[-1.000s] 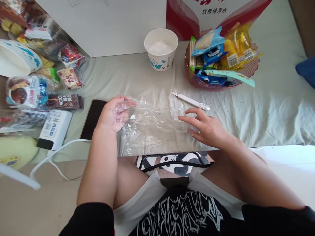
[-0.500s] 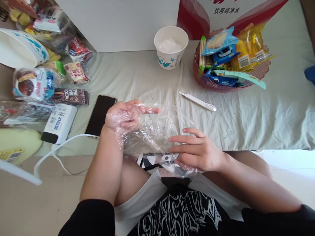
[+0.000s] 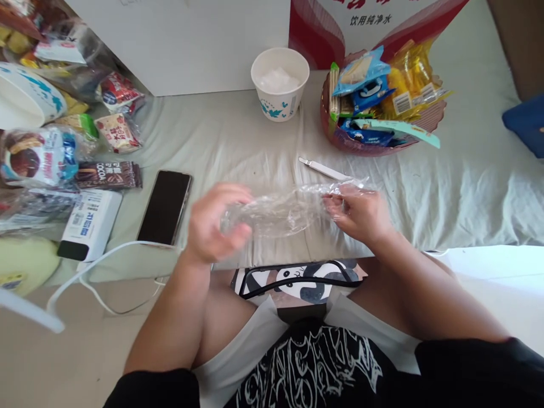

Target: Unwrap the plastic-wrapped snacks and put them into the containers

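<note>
A brown packet (image 3: 108,175) reads "COCOA". Left hand (image 3: 212,226), blurred, and right hand (image 3: 361,212) pinch a clear plastic bag (image 3: 280,211) between them.

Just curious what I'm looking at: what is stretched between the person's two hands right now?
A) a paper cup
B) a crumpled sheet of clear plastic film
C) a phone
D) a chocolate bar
B: the left hand and right hand each grip an end of the crumpled clear plastic film, while the phone lies apart on the cloth and the paper cup stands further back.
</note>
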A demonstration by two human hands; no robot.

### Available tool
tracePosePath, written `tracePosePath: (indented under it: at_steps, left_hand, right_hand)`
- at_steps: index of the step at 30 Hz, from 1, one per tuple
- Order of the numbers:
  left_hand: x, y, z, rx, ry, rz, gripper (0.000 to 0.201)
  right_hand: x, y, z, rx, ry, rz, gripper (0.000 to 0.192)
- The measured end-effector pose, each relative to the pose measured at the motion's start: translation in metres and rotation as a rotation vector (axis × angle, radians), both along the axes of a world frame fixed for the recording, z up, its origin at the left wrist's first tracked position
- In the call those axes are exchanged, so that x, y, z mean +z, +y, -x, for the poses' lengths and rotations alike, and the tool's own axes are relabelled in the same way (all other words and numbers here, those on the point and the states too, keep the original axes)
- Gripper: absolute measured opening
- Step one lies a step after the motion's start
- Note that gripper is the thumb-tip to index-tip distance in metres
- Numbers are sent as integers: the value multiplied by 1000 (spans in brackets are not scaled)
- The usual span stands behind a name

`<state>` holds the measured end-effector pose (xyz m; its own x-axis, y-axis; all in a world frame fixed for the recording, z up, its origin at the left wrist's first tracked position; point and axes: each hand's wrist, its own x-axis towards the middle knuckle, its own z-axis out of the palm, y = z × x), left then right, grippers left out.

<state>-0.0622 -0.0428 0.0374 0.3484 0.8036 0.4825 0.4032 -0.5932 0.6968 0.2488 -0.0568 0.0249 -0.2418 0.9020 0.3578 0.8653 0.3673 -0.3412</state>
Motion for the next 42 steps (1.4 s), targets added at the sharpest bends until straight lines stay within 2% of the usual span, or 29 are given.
tracePosePath:
  at_steps: [1,2,5,7,9,11,13,17,19,20,21,22,23,24,25,26,27,29,32,36,39,40,42]
  left_hand:
    - [1,-7,-3,-113,106,-6,45]
    - [3,-13,-7,-151,211,-13,50]
    - [7,-21,-14,-71,378,51,54]
    - [7,-22,-14,-19,405,98,47]
    - [7,-23,-14,-37,414,123,34]
    - [6,-24,-15,-31,403,122,26]
    - [2,-21,-15,100,346,89,22]
    - [-7,1,2,531,162,79,23]
    - [-8,10,12,731,42,88,20]
    - [-6,10,14,721,17,56,19]
    - [-3,7,14,634,-11,-2,19]
    - [1,0,10,468,-36,-48,23]
    - [4,-8,3,233,-34,-70,26]
    - [8,-17,-6,-36,71,-8,31]
    - [10,-25,-16,-163,218,51,45]
    - [12,-33,-25,-220,376,98,64]
    - [14,-39,-32,-232,493,153,78]
    - [15,-43,-39,-232,640,218,81]
    - [14,-38,-28,-147,690,260,56]
    - [3,-23,-6,82,503,213,28]
    - [-2,-13,-2,192,290,177,19]
    - [-1,-10,-3,194,206,193,19]
    - [4,-6,-6,85,45,285,20]
  right_hand:
    - [-1,1,-1,-15,39,13,27]
    - [-1,3,-2,-10,83,27,24]
    - [-1,6,-5,84,199,21,19]
    - [1,8,-6,169,255,14,20]
    - [4,8,-6,233,314,78,23]
    - [7,7,-5,226,384,208,24]
    - [10,6,-3,160,453,330,25]
    - [15,3,1,39,564,466,25]
    - [15,3,2,9,599,517,26]
    - [15,3,3,-3,612,536,27]
    - [14,4,3,-12,624,549,27]
    - [13,5,3,-20,639,560,27]
    - [11,6,3,-30,655,570,27]
    - [10,6,3,-45,674,577,28]
    - [9,7,3,-66,691,584,29]
    - [8,8,2,-90,707,589,30]
    - [7,8,1,-114,718,589,31]
    - [7,9,1,-152,734,577,32]
    - [8,10,0,-182,766,553,30]
    - [4,12,-2,-183,775,467,28]
    - [2,13,-4,-149,746,355,29]
    - [2,13,-4,-138,744,330,30]
    - [3,13,-4,-109,748,327,35]
